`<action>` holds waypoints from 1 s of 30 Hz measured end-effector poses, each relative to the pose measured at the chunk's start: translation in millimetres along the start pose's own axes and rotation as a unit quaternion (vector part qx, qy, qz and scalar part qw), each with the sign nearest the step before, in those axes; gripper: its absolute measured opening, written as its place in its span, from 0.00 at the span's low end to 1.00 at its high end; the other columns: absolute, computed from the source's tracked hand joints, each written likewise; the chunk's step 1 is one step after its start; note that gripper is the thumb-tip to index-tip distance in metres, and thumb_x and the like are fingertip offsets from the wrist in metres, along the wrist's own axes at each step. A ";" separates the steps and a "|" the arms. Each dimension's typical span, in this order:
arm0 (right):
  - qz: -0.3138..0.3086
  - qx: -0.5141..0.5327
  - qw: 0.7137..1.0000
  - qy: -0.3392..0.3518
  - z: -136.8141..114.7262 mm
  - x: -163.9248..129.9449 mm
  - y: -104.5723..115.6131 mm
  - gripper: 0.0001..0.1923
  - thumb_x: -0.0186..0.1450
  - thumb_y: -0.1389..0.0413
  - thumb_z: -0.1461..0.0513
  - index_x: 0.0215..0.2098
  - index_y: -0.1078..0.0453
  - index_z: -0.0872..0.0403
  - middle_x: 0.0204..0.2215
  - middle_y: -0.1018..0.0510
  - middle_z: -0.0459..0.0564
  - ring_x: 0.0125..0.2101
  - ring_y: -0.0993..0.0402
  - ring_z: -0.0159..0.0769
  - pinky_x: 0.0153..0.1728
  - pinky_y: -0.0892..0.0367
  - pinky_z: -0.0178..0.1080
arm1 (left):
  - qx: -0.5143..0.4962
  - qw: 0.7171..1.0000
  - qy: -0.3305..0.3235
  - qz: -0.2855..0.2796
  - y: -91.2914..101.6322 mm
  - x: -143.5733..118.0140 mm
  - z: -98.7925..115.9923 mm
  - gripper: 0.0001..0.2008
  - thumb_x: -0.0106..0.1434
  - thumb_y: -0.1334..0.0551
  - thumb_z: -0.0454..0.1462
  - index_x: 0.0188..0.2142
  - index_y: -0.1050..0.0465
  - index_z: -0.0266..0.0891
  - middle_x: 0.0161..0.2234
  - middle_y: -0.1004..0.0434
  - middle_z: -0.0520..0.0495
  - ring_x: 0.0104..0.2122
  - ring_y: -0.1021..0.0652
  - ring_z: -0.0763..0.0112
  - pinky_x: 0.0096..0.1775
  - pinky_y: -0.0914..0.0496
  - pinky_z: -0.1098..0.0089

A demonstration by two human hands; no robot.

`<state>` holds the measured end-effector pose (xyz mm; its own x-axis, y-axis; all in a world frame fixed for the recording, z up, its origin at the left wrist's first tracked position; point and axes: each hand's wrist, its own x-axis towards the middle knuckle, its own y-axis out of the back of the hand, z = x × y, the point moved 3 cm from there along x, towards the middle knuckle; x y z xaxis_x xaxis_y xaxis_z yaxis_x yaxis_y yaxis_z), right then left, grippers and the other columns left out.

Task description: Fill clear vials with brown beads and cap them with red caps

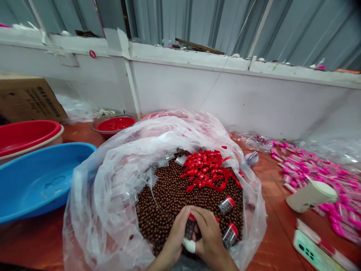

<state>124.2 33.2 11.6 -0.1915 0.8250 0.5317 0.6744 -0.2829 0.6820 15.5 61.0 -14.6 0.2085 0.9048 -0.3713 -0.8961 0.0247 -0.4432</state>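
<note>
My left hand and my right hand are closed together around a small clear jar with a red lid and brown balls inside. A white covering wraps a digit between the hands. Beneath them spreads a heap of brown balls in a large clear plastic bag. To the right of my right hand lie a filled red-lidded jar and another jar. Red plastic pieces are piled on the balls beyond my hands. Several clear empty containers rest along the bag's left side.
At left stand a blue basin, a red basin and a cardboard box. A red bowl sits behind. Pink-capped tubes, a cream cylinder and a phone lie right. A white wall closes the back.
</note>
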 end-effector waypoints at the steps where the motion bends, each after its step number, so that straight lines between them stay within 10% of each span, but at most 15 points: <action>1: -0.011 0.006 1.000 0.000 -0.6 0.3 1.7 0.34 0.51 0.40 0.59 0.55 0.42 0.48 0.48 0.29 0.52 0.47 0.33 0.45 0.46 0.36 0.46 | 0.004 1.000 -0.013 0.011 0.8 -0.8 0.9 0.18 0.53 0.39 0.48 0.39 0.29 0.40 0.40 0.26 0.48 0.36 0.27 0.69 0.33 0.33 0.73; 5: -0.029 0.051 0.994 -0.092 6.1 -0.6 9.7 0.40 0.50 0.38 0.54 0.58 0.46 0.51 0.50 0.31 0.55 0.48 0.33 0.46 0.46 0.36 0.44 | -0.011 1.000 -0.005 -0.013 -3.0 -5.5 14.6 0.21 0.57 0.45 0.50 0.46 0.31 0.41 0.30 0.27 0.50 0.28 0.28 0.72 0.30 0.32 0.73; 11: -0.081 0.178 0.952 -0.234 17.1 -1.3 17.6 0.12 0.63 0.50 0.55 0.35 0.27 0.50 0.31 0.22 0.48 0.32 0.27 0.37 0.35 0.32 0.37 | -0.015 0.998 0.017 -0.065 -10.2 -10.0 30.0 0.25 0.59 0.48 0.51 0.51 0.37 0.41 0.22 0.32 0.53 0.19 0.33 0.75 0.20 0.36 0.75; 16: 0.002 0.189 0.947 -0.261 18.8 -0.7 18.6 0.17 0.64 0.50 0.57 0.51 0.33 0.48 0.47 0.27 0.51 0.48 0.32 0.40 0.49 0.37 0.42 | 0.051 0.995 0.031 -0.075 -9.1 -9.3 18.1 0.25 0.58 0.48 0.52 0.50 0.37 0.42 0.21 0.31 0.53 0.17 0.32 0.74 0.18 0.38 0.76; 22: -0.031 0.108 0.988 -0.103 0.2 5.6 11.8 0.24 0.64 0.51 0.61 0.58 0.45 0.45 0.49 0.29 0.50 0.48 0.33 0.40 0.48 0.35 0.41 | 0.083 0.995 -0.032 -0.041 -2.3 -2.2 10.0 0.25 0.57 0.47 0.54 0.47 0.31 0.42 0.39 0.24 0.47 0.38 0.25 0.66 0.40 0.31 0.69; 30: -0.096 -0.028 0.994 -0.040 -5.1 -2.3 9.3 0.43 0.53 0.40 0.57 0.62 0.55 0.54 0.55 0.39 0.58 0.54 0.43 0.49 0.52 0.42 0.50 | 0.054 0.997 -0.045 -0.037 1.1 1.7 5.2 0.22 0.58 0.44 0.47 0.49 0.32 0.39 0.54 0.34 0.45 0.56 0.38 0.63 0.59 0.50 0.62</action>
<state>127.3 26.2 19.3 -0.2537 0.9024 0.3482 0.5900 -0.1409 0.7950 12.8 64.7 -11.5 0.2437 0.9330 -0.2649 -0.9175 0.1332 -0.3748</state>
